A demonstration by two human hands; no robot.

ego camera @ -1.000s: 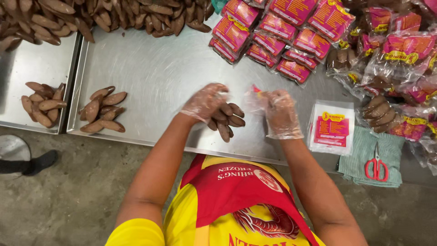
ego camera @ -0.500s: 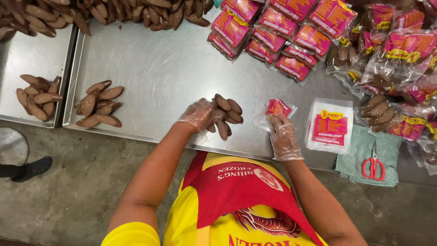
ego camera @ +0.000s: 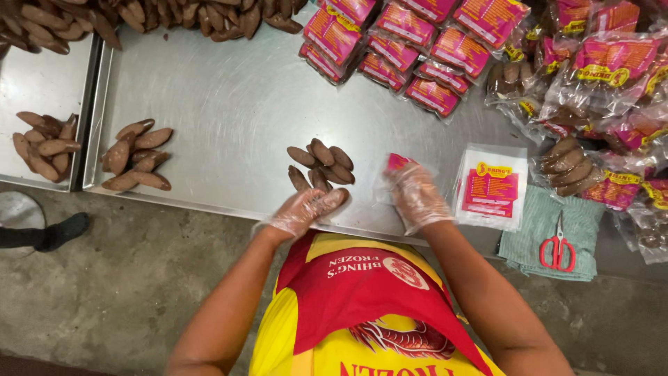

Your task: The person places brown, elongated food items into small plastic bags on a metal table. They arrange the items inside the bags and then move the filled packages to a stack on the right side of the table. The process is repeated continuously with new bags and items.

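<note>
Both my hands wear thin clear plastic gloves. My left hand [ego camera: 304,209] is closed around one brown spindle-shaped roll at the near edge of the steel table [ego camera: 229,104]. Just beyond it lies a small pile of the same brown rolls [ego camera: 321,163]. My right hand [ego camera: 415,196] holds a clear plastic bag with a pink label [ego camera: 396,163], lifted slightly above the table to the right of the pile.
A stack of empty labelled bags [ego camera: 491,186] lies right of my right hand. Red-handled scissors [ego camera: 557,246] rest on a green cloth [ego camera: 539,226]. Filled pink packs [ego camera: 403,42] fill the far right. More roll piles [ego camera: 134,154] sit left; a second tray [ego camera: 42,90] adjoins.
My left hand has drawn back from the pile toward the table edge with a roll in it. My right hand with the bag has dropped lower and nearer to me.
</note>
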